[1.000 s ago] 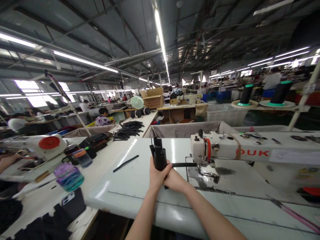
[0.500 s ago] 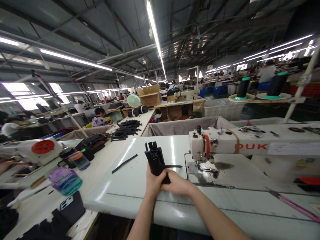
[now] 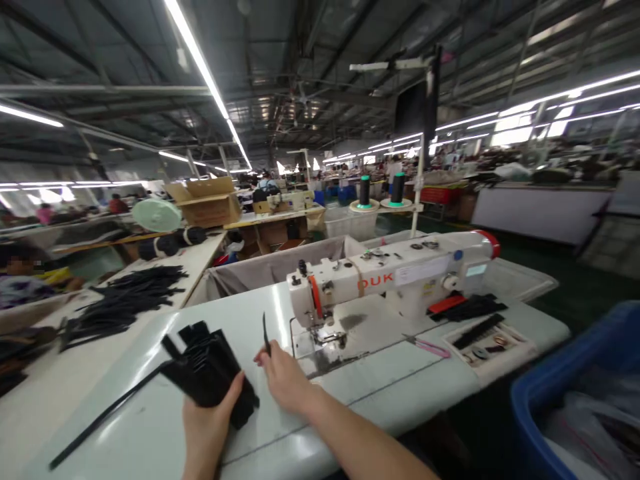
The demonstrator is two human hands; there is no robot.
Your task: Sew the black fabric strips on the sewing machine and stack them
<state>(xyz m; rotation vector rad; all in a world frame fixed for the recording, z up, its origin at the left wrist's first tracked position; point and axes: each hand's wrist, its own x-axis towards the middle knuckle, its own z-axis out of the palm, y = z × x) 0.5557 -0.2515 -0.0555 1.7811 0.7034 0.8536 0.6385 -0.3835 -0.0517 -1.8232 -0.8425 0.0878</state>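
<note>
My left hand [image 3: 210, 417] is closed round a thick bundle of black fabric strips [image 3: 205, 367], held tilted above the pale table. Just right of the bundle, my right hand [image 3: 285, 377] pinches one black strip [image 3: 266, 332] that stands up from the fingers. A long loose black strip [image 3: 105, 421] lies on the table, its upper end meeting the bundle's edge in view; I cannot tell whether they touch. The sewing machine [image 3: 345, 287] stands right of my right hand, its needle area [image 3: 325, 337] close to it.
A pile of black strips [image 3: 125, 300] lies on the side table at left. Pink-handled snips [image 3: 433, 348] and a small parts tray [image 3: 493, 350] are on the right. Beyond the table's right end stands a blue bin [image 3: 530, 427]. Thread cones [image 3: 397, 190] stand behind the machine.
My view has swung to the right. My right hand has come away from the bundle with a single strip, while my left hand keeps the bundle.
</note>
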